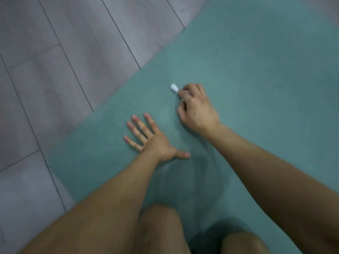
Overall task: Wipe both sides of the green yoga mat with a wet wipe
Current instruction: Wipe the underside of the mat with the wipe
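Observation:
The green yoga mat (256,79) lies flat on the floor and fills the right and middle of the view. My right hand (197,109) is curled on a small bunched white wet wipe (174,88), whose tip sticks out past my fingers and rests on the mat. My left hand (152,140) lies flat on the mat with fingers spread, palm down, a little nearer to me and to the left of the right hand. It holds nothing.
Grey wood-look floor planks (64,70) run along the mat's left edge, which crosses the view diagonally. My bare knees (161,231) rest on the mat at the bottom of the view.

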{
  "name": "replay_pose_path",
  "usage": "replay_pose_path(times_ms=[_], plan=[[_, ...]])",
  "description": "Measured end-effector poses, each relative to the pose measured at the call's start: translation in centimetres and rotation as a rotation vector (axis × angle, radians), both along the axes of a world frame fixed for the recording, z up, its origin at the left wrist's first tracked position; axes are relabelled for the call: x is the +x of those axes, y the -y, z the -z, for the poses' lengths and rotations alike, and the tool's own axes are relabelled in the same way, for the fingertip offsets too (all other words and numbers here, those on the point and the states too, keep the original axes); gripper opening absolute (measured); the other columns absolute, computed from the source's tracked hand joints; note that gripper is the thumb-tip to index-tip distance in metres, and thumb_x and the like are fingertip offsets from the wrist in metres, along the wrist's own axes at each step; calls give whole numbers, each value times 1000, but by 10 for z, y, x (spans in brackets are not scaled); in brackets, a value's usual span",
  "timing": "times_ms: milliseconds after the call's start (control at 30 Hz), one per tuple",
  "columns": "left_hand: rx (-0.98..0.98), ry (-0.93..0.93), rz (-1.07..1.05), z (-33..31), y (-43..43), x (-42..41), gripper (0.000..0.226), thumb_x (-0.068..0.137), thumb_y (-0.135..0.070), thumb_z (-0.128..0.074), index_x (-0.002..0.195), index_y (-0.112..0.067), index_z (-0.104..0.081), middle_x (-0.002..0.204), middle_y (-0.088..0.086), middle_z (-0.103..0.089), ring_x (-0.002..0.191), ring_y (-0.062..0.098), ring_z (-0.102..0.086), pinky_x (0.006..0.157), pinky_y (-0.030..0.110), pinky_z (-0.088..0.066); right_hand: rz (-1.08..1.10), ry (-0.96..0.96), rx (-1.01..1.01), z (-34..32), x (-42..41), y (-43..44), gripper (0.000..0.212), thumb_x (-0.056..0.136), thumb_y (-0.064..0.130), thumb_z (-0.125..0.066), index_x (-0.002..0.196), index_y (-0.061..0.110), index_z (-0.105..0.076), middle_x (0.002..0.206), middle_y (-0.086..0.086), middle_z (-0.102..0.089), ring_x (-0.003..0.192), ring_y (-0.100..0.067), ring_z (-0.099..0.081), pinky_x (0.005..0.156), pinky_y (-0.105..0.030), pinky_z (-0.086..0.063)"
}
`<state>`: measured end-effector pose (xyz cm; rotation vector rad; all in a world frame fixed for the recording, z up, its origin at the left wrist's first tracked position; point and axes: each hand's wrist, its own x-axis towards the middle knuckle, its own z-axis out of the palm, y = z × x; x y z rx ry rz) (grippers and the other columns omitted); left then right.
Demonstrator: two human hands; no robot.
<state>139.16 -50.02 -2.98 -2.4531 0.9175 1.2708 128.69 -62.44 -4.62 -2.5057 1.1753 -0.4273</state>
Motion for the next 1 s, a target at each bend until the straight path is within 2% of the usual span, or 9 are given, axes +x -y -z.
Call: replay_pose_path(times_ms=[67,233,300,467,567,633,667,833,1000], plan=[[5,-11,-23,-2,0,2,199,24,-89,-86,142,-12,54,137,25,66,132,43,60,113,76,21,-101,2,-11,-4,-2,-21,37,98,23,-57,129,6,-68,121,-11,-61,113,-33,-52,97,-40,-47],[8,-12,-9,-4,0,1,198,25,-88,-87,140,-13,56,135,24,68,131,43,61,112,75,22,102,34,-81,9,1,21,15,96,7,-60,97,8,-75,103,-11,-60,96,-34,-55,78,-48,-51],[3,-15,-2,-6,-1,1,198,26,-87,-88,140,-12,56,136,24,68,131,43,60,112,75,22,116,60,-8,8,6,-6,15,98,7,-59,100,5,-73,100,-14,-59,92,-36,-57,79,-48,-52],[2,-7,11,-7,-1,0,198,26,-86,-89,142,-13,54,138,24,66,133,43,59,113,75,21,-307,-9,23,0,-14,-40,26,101,20,-50,107,5,-70,106,-14,-58,99,-35,-56,83,-45,-51],[-18,-6,1,-6,0,0,198,26,-85,-89,144,-12,52,139,24,66,134,43,58,112,75,23,22,-22,-55,3,-16,35,35,97,32,-45,100,8,-70,103,-13,-57,95,-35,-57,81,-40,-48],[-22,-7,7,-8,0,0,198,26,-85,-90,144,-12,52,139,25,65,134,43,58,112,75,23,294,21,-18,2,-12,53,32,95,28,-47,99,7,-71,101,-17,-59,91,-38,-60,78,-44,-50],[-22,-6,12,-8,0,0,198,26,-85,-90,144,-13,52,139,25,65,134,43,58,112,75,22,304,32,-13,1,-4,39,28,95,23,-50,98,5,-72,98,-19,-59,88,-40,-61,77,-47,-51],[-23,6,-10,-7,0,-1,199,22,-87,-88,145,-14,51,142,25,63,136,42,56,113,75,21,-344,-8,91,-9,-24,-38,20,95,6,-61,111,6,-73,101,-16,-59,95,-31,-55,85,-39,-46],[-41,-10,-11,-3,0,0,200,23,-86,-89,143,-13,53,138,26,66,133,43,59,111,76,22,259,24,-58,-8,-40,74,24,92,15,-55,97,10,-78,98,-18,-61,90,-39,-62,79,-40,-46]])
